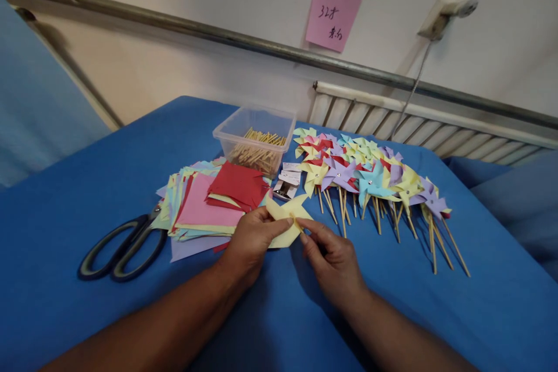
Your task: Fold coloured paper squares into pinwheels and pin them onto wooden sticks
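My left hand (253, 236) is closed on a pale yellow paper pinwheel (290, 237), its thumb pressed near the middle. The thumb and forefinger of my right hand (332, 256) pinch a thin wooden stick (299, 225) against the pinwheel's centre. Most of that stick is hidden by the fingers. Just beyond the pinwheel lies a small open box (288, 179) with small dark and shiny pieces inside. To the left is a pile of coloured paper squares (209, 202), with red ones (238, 186) on top.
Black-handled scissors (126, 247) lie at the left, blades under the paper. A clear plastic box (257, 128) of wooden sticks (261, 148) stands behind. Many finished pinwheels (370, 180) lie at the right on the blue cloth (131, 325). A radiator (414, 122) lines the wall.
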Demonstrator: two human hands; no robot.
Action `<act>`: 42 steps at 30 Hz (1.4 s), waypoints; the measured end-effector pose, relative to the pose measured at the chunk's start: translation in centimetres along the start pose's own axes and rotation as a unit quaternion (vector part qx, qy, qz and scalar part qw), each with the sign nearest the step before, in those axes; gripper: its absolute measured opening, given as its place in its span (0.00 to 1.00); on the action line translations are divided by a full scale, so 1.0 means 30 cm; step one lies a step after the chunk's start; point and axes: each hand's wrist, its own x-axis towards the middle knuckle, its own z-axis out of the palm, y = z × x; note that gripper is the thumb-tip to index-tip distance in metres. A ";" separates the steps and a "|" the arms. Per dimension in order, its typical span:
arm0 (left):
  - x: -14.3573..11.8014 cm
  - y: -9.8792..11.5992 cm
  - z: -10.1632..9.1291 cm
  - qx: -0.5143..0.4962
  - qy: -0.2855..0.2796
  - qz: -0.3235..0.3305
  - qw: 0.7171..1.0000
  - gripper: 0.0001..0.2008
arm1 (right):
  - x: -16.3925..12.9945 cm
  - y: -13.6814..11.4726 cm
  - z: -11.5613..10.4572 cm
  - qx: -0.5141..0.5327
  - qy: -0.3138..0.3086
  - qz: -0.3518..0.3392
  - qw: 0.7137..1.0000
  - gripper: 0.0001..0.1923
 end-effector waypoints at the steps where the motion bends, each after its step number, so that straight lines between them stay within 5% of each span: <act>1: 0.000 -0.001 -0.001 0.001 -0.001 0.001 1.000 0.16 | 0.000 0.001 0.001 0.001 0.000 0.000 1.000 0.16; 42: 0.009 0.000 -0.009 0.005 0.008 -0.010 1.000 0.16 | 0.007 0.008 -0.004 -0.026 0.004 -0.028 0.999 0.15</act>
